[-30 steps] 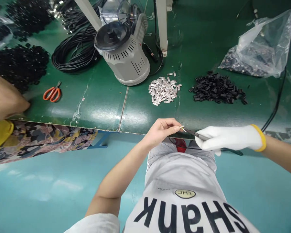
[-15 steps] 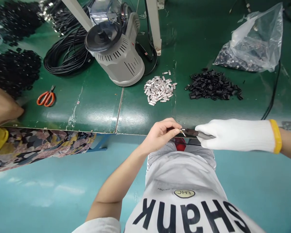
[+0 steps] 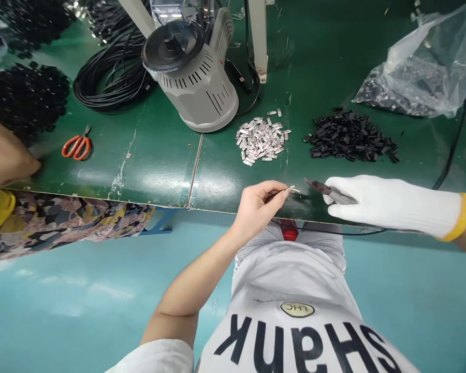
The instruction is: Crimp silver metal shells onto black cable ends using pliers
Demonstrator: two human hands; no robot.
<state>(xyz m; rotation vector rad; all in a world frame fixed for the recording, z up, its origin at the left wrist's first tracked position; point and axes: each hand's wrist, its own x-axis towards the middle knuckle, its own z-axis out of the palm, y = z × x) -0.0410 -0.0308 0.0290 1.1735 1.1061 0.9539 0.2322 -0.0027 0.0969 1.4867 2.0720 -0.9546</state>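
Head view: the bare left hand (image 3: 258,204) has its fingers (image 3: 280,188) closed on a tiny metal terminal (image 3: 293,189) above the desk (image 3: 151,176) edge; the gloved right hand (image 3: 361,198) grips pliers (image 3: 326,189) just beside it. A loose pinch could drop the terminal.

**Wearing light work clothes, one glove on**

The person is wearing a white short-sleeved T-shirt (image 3: 291,280), big black "Shank" lettering (image 3: 303,347) running across the front, a small oval "LHC" badge (image 3: 297,310) sitting above it. Light grey trousers (image 3: 318,243) are showing past the hem. The right hand (image 3: 373,202) is wearing a white knit glove (image 3: 404,207) with a yellow cuff band (image 3: 460,217); the left hand (image 3: 258,207) is going bare.
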